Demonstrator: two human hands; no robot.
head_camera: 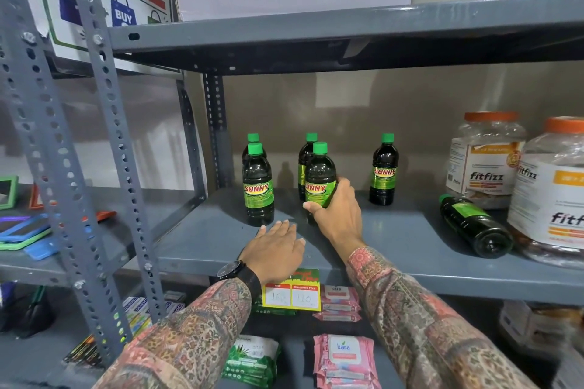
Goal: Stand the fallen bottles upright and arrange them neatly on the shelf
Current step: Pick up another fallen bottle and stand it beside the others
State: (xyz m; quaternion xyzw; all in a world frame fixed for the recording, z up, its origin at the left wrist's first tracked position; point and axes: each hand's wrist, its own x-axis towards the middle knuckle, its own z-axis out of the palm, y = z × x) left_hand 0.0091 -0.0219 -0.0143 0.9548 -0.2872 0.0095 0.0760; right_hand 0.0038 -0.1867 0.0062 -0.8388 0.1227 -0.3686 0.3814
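Note:
Several dark bottles with green caps and green SUNNY labels stand on the grey shelf (395,249). My right hand (339,215) grips the lower body of an upright front bottle (319,177), with another bottle (306,155) right behind it. Two more stand in a line at the left, a front one (257,186) and a back one (252,144). A single bottle (384,169) stands further right. One bottle (474,224) lies on its side at the right, cap pointing back-left. My left hand (275,248) rests flat on the shelf, fingers apart, holding nothing.
Two big clear fitfizz jars with orange lids, one at the back (485,158) and one in front (553,193), stand at the right, close to the lying bottle. A price tag (292,294) hangs on the shelf's front edge. Wipe packs (343,357) lie on the shelf below. A perforated upright (117,148) stands at the left.

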